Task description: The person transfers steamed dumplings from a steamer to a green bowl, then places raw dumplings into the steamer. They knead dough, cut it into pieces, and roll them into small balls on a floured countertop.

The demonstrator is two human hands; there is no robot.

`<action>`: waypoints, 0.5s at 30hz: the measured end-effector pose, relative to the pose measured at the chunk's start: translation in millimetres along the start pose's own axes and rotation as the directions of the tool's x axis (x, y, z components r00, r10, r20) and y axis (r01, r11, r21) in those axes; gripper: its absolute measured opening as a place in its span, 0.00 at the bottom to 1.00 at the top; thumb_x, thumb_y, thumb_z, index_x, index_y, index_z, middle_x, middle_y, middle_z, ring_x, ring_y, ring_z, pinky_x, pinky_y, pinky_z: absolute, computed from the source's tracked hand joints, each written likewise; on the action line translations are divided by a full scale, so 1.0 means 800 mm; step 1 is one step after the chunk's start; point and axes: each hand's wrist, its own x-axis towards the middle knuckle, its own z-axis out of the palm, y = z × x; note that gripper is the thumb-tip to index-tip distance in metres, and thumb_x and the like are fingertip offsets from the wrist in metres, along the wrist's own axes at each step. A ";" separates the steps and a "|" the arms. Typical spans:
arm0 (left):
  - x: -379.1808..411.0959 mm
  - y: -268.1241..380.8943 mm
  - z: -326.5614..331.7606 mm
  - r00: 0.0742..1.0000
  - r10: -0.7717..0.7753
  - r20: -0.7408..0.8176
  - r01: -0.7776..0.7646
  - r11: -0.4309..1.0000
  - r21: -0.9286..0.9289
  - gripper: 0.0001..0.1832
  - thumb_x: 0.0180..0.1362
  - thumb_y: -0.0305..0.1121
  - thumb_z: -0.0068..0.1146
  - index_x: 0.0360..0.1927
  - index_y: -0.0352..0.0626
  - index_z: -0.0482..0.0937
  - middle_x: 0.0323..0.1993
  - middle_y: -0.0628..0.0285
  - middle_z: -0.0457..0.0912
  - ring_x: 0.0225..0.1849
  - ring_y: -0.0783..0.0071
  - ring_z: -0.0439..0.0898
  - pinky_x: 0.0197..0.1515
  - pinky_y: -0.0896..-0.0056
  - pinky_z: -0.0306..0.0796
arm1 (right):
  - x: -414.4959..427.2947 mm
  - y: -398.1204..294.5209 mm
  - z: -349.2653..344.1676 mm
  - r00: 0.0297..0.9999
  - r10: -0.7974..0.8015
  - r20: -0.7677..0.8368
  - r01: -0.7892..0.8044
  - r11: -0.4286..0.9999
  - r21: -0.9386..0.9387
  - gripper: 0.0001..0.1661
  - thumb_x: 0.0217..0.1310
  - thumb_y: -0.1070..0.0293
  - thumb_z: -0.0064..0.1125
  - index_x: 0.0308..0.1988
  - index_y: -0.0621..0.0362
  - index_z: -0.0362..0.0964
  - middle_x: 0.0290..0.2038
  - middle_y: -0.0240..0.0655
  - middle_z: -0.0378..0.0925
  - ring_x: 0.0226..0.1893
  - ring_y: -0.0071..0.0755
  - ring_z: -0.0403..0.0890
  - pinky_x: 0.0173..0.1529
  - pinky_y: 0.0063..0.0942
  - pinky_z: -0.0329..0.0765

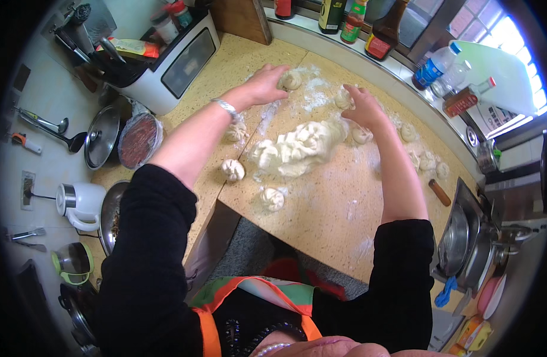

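At the back of the counter, my left hand [269,85] is spread at the left side of a pleated dough bun [291,80]; whether it presses on it I cannot tell. My right hand [365,105] reaches over another pleated bun [344,98], fingers apart, beside it or just touching. Between my forearms lies a large heap of white dough pieces [300,147]. Other buns sit around it: one [232,170] to the left, one [272,199] in front, one [362,134] by my right forearm, and several at the right [427,160]. Loose flour [316,96] is scattered between my hands.
A bowl of reddish filling under plastic film [140,140] and a lidded pot [102,136] stand left, near a white kettle [84,207]. Sauce bottles [385,33] line the windowsill. A short wooden rod [439,193] lies near the metal sink [456,241]. The counter's front edge angles below the dough.
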 end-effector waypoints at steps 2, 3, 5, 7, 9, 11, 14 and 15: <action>0.033 0.007 0.021 0.998 -0.063 -0.014 0.064 0.998 0.029 0.45 0.57 0.38 0.68 0.76 0.46 0.59 0.67 0.40 0.67 0.70 0.44 0.66 0.72 0.56 0.62 | 0.016 0.004 0.006 0.999 0.000 0.037 0.001 1.000 -0.012 0.50 0.48 0.64 0.75 0.70 0.42 0.63 0.63 0.51 0.71 0.63 0.56 0.73 0.66 0.45 0.73; 0.045 0.008 0.029 0.995 -0.097 -0.024 0.098 0.994 0.041 0.46 0.56 0.38 0.69 0.77 0.47 0.58 0.67 0.40 0.67 0.70 0.43 0.66 0.72 0.56 0.62 | 0.023 0.005 0.008 0.998 -0.003 0.055 0.004 1.000 -0.021 0.50 0.47 0.64 0.75 0.70 0.43 0.63 0.62 0.51 0.71 0.63 0.57 0.73 0.65 0.44 0.74; 0.064 0.004 0.039 0.993 -0.122 -0.005 0.122 0.992 0.035 0.45 0.54 0.35 0.69 0.76 0.50 0.61 0.66 0.40 0.68 0.69 0.43 0.66 0.71 0.57 0.64 | 0.037 0.009 0.012 0.994 -0.063 0.089 0.064 0.998 -0.006 0.47 0.47 0.65 0.74 0.68 0.43 0.66 0.60 0.51 0.73 0.61 0.57 0.75 0.64 0.44 0.75; 0.082 0.002 0.049 0.991 -0.130 0.041 0.128 0.991 0.051 0.42 0.52 0.32 0.69 0.73 0.53 0.66 0.64 0.40 0.70 0.67 0.43 0.68 0.69 0.57 0.65 | 0.045 0.018 0.016 0.988 -0.110 0.112 0.115 0.993 -0.033 0.43 0.47 0.66 0.73 0.66 0.44 0.69 0.58 0.51 0.75 0.58 0.56 0.76 0.62 0.44 0.76; 0.095 -0.004 0.054 0.985 -0.139 0.098 0.129 0.987 0.096 0.39 0.49 0.29 0.68 0.69 0.55 0.73 0.61 0.41 0.72 0.64 0.42 0.70 0.66 0.58 0.68 | 0.053 0.023 0.025 0.978 -0.169 0.123 0.182 0.978 -0.101 0.39 0.48 0.67 0.72 0.63 0.45 0.73 0.54 0.50 0.78 0.55 0.56 0.78 0.60 0.44 0.77; 0.108 -0.022 0.069 0.995 -0.084 0.053 0.079 0.992 0.098 0.34 0.48 0.28 0.67 0.62 0.54 0.77 0.58 0.42 0.73 0.61 0.43 0.72 0.63 0.58 0.70 | 0.056 0.025 0.031 0.979 -0.182 0.095 0.192 0.974 -0.117 0.36 0.48 0.68 0.71 0.60 0.45 0.75 0.52 0.50 0.79 0.54 0.57 0.79 0.59 0.45 0.77; 0.114 -0.034 0.079 0.995 -0.090 -0.033 0.091 0.995 0.041 0.28 0.47 0.27 0.66 0.56 0.52 0.80 0.54 0.44 0.74 0.57 0.42 0.74 0.60 0.58 0.71 | 0.059 0.033 0.045 0.982 -0.187 -0.025 0.184 0.979 -0.081 0.31 0.50 0.69 0.70 0.58 0.48 0.77 0.47 0.46 0.81 0.50 0.52 0.81 0.54 0.42 0.79; 0.109 -0.033 0.079 0.992 -0.111 -0.061 0.111 0.994 0.011 0.27 0.47 0.27 0.65 0.54 0.52 0.80 0.53 0.44 0.74 0.56 0.42 0.74 0.59 0.57 0.71 | 0.055 0.025 0.044 0.980 -0.186 -0.075 0.182 0.982 -0.055 0.30 0.51 0.69 0.70 0.57 0.50 0.77 0.45 0.45 0.81 0.49 0.49 0.82 0.51 0.41 0.80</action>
